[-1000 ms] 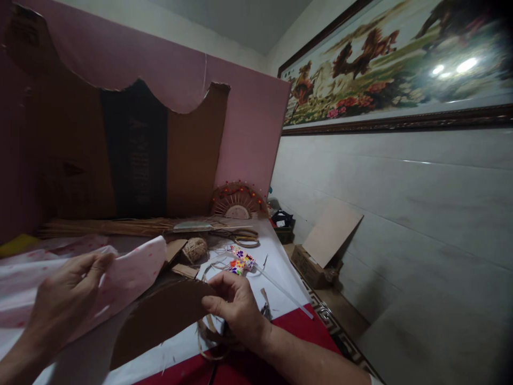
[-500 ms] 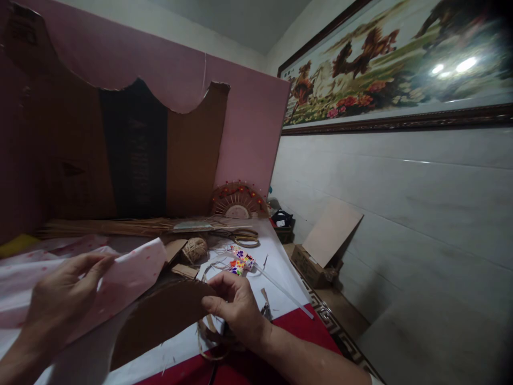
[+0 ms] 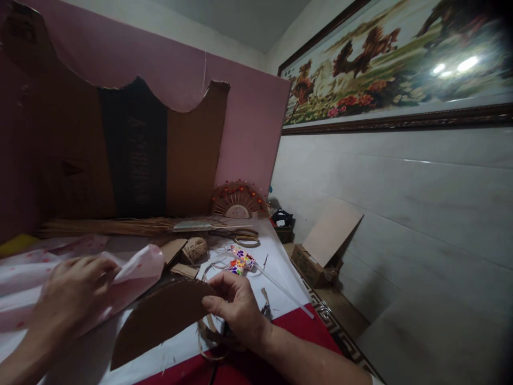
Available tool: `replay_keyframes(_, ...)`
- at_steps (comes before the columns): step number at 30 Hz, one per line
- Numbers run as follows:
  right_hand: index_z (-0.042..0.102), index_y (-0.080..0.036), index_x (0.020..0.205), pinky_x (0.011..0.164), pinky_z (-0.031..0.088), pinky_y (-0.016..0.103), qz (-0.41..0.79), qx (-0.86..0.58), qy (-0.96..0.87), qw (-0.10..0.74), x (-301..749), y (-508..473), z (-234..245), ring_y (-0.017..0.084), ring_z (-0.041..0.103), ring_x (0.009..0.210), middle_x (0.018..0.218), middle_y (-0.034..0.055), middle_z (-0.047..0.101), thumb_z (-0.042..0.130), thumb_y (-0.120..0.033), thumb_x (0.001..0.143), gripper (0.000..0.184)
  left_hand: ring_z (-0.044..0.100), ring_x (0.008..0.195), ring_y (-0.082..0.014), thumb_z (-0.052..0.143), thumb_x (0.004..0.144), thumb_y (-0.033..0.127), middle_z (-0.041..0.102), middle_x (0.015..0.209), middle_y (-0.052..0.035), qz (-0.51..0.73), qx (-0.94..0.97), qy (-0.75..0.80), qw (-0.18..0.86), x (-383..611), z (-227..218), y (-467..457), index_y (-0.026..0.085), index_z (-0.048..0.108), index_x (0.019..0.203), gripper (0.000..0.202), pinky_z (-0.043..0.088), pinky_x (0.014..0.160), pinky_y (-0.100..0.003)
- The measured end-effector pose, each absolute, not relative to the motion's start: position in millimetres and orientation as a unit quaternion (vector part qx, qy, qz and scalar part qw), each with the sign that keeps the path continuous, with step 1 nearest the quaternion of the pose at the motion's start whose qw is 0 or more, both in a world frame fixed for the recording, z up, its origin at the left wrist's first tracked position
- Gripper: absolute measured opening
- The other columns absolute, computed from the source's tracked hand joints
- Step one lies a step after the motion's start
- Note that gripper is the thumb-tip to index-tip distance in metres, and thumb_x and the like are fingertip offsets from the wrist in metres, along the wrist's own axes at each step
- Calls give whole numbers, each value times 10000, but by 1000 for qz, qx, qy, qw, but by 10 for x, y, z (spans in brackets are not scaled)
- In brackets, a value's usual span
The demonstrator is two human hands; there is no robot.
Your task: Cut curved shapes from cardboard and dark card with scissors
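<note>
Between thumb and fingers, my right hand (image 3: pixel 238 305) pinches the right end of a brown half-round piece of cardboard (image 3: pixel 160 315), tilted over the white table cover. My left hand (image 3: pixel 78 286) is closed on the edge of a pink sheet with red dots (image 3: pixel 136 275), whose free corner curls up beyond the fingers. The sheet lies behind and left of the cardboard. Beneath my right hand are a loop of brown strip (image 3: pixel 208 353) and some dark objects, partly hidden.
Beyond my hands lie a ball of twine (image 3: pixel 195 249), scissors (image 3: pixel 246 237), a flower-patterned piece (image 3: pixel 242 260) and a clear glue stick (image 3: pixel 284 293). A decorated fan shape (image 3: pixel 239 200) stands at the back, beside a large cut cardboard sheet (image 3: pixel 196 160). Dried stalks (image 3: pixel 108 227) lie along it.
My left hand has shifted slightly and its fingers have turned down over the pink sheet, whose corner now curls. My right hand and the cardboard have stayed in place.
</note>
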State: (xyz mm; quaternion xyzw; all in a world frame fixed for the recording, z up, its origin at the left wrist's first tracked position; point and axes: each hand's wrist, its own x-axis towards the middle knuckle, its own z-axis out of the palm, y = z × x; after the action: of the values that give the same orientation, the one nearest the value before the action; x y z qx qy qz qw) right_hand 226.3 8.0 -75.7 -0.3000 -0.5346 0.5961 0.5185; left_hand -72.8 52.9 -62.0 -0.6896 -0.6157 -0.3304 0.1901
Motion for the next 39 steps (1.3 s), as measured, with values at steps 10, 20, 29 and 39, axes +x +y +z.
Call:
replay_keyframes(10,638,-173,758,611,408,252,588,-301,-542,520,2263,96,-791,118,517,619,692,-16,617,843,-361,597,321,603,873,-395,350,913,392,726,872,-231,-384,-720,-506,280,-589,-555,503,134,675,849,420,452,792,-526)
replay_keyframes(20,624,-169,767,626,410,258,582,-304,-548,519,2260,93,-799,122,523,635,699,-9,615,791,-302,633,251,639,780,-359,555,827,518,742,827,-189,-407,-775,-402,270,-458,-571,525,166,671,835,371,488,741,-522)
replay_keyframes(29,625,-174,762,609,392,249,583,-301,-546,521,2262,96,-793,119,508,625,691,-16,606,812,-332,622,282,657,762,-322,530,833,370,767,770,-103,-416,-777,-418,221,-518,-594,550,242,683,698,241,512,700,-465)
replay_keyframes(39,626,-167,783,627,394,257,586,-295,-543,523,2261,118,-833,123,519,638,716,-5,616,784,-303,643,250,650,796,-326,483,825,363,767,786,-121,-442,-755,-453,171,-510,-555,529,253,681,673,273,500,735,-482)
